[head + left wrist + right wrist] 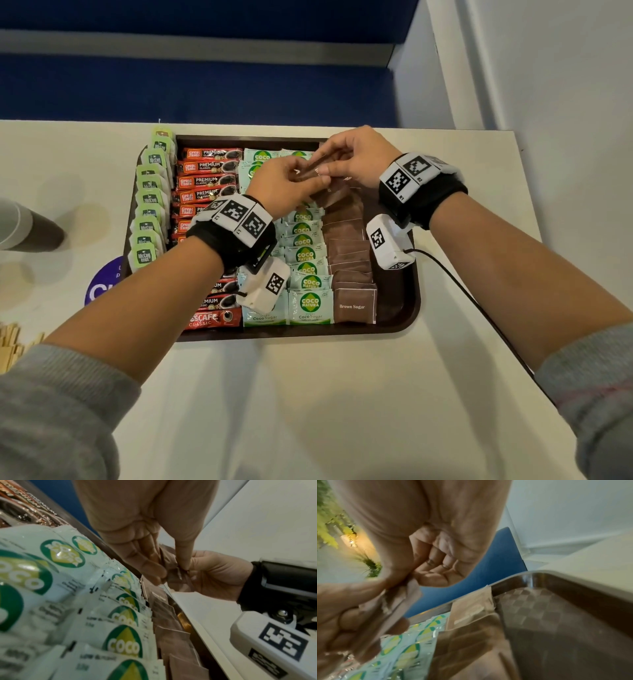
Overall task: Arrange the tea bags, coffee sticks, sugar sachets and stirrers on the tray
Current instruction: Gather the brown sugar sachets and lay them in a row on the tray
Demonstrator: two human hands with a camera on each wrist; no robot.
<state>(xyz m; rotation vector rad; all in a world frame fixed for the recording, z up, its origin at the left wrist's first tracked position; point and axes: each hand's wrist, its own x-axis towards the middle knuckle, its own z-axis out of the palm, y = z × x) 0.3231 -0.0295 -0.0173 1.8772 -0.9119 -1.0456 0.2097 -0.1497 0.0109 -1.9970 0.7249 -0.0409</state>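
Note:
A dark brown tray [291, 335] holds rows from left to right: green tea bags [147, 222], red coffee sticks [209, 181], two columns of coco sugar sachets [310, 305] and one column of brown sugar sachets [352, 305]. Above the far middle of the tray both hands meet on a small stack of brown sachets [313, 170]. My left hand [306, 180] pinches its near end and my right hand [330, 167] pinches its far end. The left wrist view shows the same stack [173, 574] held between the fingers of both hands. The stack's number of sachets is hidden.
A bare strip of tray floor [394, 301] runs right of the brown sugar column. Wooden stirrers [10, 342] lie on the white table at the lower left, past a paper cup [20, 226] and a purple sticker [102, 284]. A black cable [479, 308] trails from my right wrist.

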